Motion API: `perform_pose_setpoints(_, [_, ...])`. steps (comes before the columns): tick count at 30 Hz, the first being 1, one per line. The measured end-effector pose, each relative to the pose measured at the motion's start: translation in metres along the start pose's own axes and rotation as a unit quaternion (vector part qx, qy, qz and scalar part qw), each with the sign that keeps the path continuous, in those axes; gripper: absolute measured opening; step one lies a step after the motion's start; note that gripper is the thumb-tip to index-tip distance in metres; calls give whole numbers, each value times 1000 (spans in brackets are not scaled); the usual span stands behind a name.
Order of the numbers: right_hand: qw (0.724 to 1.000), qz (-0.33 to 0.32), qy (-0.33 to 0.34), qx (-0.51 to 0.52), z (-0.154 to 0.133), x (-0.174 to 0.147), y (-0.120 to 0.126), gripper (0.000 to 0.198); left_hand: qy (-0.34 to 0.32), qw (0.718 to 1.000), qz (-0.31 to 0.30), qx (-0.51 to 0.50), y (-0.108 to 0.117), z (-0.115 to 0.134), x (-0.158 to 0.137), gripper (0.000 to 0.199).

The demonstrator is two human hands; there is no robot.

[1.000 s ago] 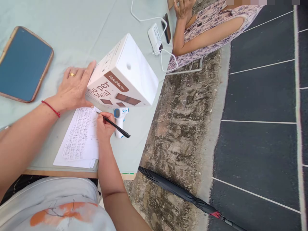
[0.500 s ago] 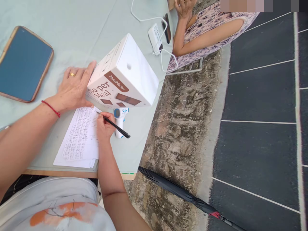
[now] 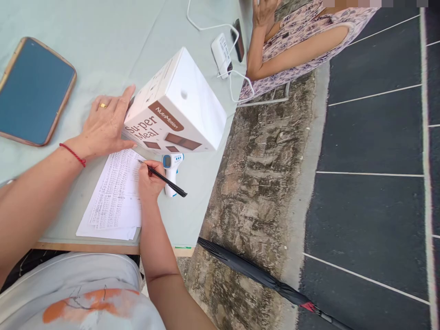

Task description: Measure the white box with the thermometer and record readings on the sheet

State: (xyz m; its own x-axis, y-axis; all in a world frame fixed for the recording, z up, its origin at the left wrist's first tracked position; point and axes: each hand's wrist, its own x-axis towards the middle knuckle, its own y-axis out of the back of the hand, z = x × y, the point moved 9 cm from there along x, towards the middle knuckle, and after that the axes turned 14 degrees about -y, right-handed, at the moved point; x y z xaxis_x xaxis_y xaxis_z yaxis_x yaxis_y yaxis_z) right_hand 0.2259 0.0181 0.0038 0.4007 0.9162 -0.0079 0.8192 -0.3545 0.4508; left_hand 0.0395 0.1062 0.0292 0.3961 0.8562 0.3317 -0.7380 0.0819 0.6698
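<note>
A black pen (image 3: 168, 181) is pinched in the fingers of my right hand (image 3: 150, 180), its tip at the upper part of a stack of handwritten paper sheets (image 3: 117, 197). My left hand (image 3: 106, 121) lies spread on the table, with its thumb along the top of the sheets and its index finger beside a white "Super Meal" box (image 3: 195, 101). Whether that finger touches the box I cannot tell. Just right of my right hand, a white and blue infrared thermometer (image 3: 171, 176) lies partly behind the hand and pen.
A tablet in a brown case (image 3: 36, 91) lies on the table (image 3: 103, 41) at left. Near the far edge are a white device with a cable (image 3: 221, 54) and a dark phone-like object (image 3: 238, 41). Another person's arm (image 3: 299, 52) rests there. A folded black umbrella (image 3: 247, 268) leans at the table corner.
My left thumb and index finger have shifted slightly. The pen's back end has moved a touch to the right. The other person's raised hand has shifted a little.
</note>
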Motion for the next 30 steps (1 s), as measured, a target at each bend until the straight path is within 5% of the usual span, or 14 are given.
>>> perform_pose_setpoints(8, [995,21,98,-9,-21,-9,12,22,-20,999,14,-39,3,0,4,96])
perform_pose_setpoints(14, [957,-36,231,-171,-65,-31,23,21,-18,998,36,-58,4,-1,3,100])
perform_pose_setpoints(21, [906,-107,228,-339,-49,-58,5,23,42,993,82,-77,11,-9,-3,106])
perform_pose_setpoints(26, [930,-145,199,-273,-37,-66,2,19,68,989,109,-71,17,-13,-8,108])
perform_pose_setpoints(30, [961,-28,160,-223,-21,-33,36,30,48,989,124,-59,15,-16,-6,102])
